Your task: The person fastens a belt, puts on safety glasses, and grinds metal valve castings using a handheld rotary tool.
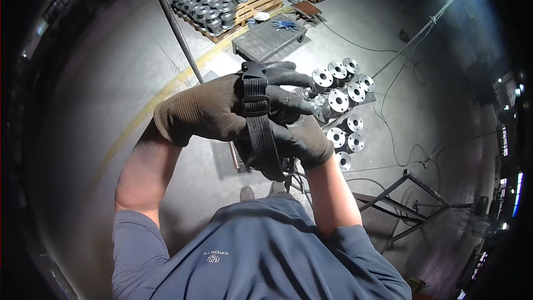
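In front of my chest, both gloved hands come close together. My left hand [216, 108], in a brown and black work glove, reaches to the right with its fingers stretched and a little apart. A black webbing strap [259, 128] with a plastic buckle [256, 105] runs across that hand, its lower part hanging beside my right hand. Just below the left fingers, my right hand [308, 140] wears a similar glove and bends inward against a dark object behind the strap. Its fingertips are mostly hidden, so what they grip cannot be made out.
Flanged metal parts [338, 101] stand in groups ahead to the right. Farther off are a low metal table [266, 41] with blue gloves [284, 24], and a wooden pallet [258, 11] of metal fittings. Cables [383, 114] cross the floor; a metal frame [422, 200] stands right.
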Available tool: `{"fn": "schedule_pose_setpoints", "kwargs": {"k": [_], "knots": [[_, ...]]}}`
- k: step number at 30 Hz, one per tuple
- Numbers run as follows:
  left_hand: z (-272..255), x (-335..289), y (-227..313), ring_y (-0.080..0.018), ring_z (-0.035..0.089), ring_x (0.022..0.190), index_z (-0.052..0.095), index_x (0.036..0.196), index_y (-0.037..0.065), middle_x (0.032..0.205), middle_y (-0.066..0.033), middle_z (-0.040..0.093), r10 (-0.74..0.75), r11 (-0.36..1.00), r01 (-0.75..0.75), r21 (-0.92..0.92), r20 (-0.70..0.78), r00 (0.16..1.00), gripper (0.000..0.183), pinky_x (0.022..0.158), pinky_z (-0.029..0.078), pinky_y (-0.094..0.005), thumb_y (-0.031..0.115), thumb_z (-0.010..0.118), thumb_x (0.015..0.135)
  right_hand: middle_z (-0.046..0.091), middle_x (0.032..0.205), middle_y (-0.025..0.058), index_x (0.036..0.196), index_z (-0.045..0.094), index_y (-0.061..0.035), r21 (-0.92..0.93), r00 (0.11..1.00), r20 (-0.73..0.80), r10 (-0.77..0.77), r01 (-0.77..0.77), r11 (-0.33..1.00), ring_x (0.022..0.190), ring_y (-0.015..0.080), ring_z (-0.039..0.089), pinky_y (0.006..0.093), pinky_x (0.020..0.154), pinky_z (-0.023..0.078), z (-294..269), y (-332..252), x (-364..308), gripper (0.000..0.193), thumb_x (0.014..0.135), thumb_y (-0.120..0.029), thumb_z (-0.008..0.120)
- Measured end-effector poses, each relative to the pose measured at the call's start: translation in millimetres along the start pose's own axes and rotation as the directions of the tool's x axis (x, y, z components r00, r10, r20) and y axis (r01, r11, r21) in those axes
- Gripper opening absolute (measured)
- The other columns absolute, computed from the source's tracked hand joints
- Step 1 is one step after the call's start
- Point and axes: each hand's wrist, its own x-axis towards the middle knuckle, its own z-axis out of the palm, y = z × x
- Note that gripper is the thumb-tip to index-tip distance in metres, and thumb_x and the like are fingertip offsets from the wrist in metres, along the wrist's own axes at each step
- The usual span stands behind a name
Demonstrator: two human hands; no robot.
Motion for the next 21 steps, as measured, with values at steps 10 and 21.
{"fn": "schedule_pose_setpoints", "kwargs": {"k": [10,21], "knots": [[72,-105,-51,-0.0351,0.060,0.148,0.051,0.167,0.005,0.159,-0.0197,0.064,-0.520,0.854,0.520,-0.024,-0.093,0.849,0.097,0.126,0.046,-0.0449,0.049,0.091,0.090,0.076,0.096,-0.0037,0.117,0.082,-0.0009,-0.367,0.905,-0.273,0.327,-0.412,0.834,0.087,0.0056,0.064,0.0251,0.079,0.052,-59,2,-94,0.016,0.103,-0.008,0.081],[337,-412,10,-0.0390,0.080,0.115,0.083,0.130,0.009,0.126,-0.0223,0.082,-0.982,0.038,0.983,0.181,0.188,0.003,0.048,0.106,0.059,-0.0551,0.044,0.066,0.102,0.067,0.141,0.0336,0.153,0.061,-0.0026,-0.663,0.678,-0.336,0.654,-0.663,0.347,0.141,0.0450,0.062,0.0459,0.115,0.050,-149,140,-413,0.046,0.114,-0.026,0.066]]}}
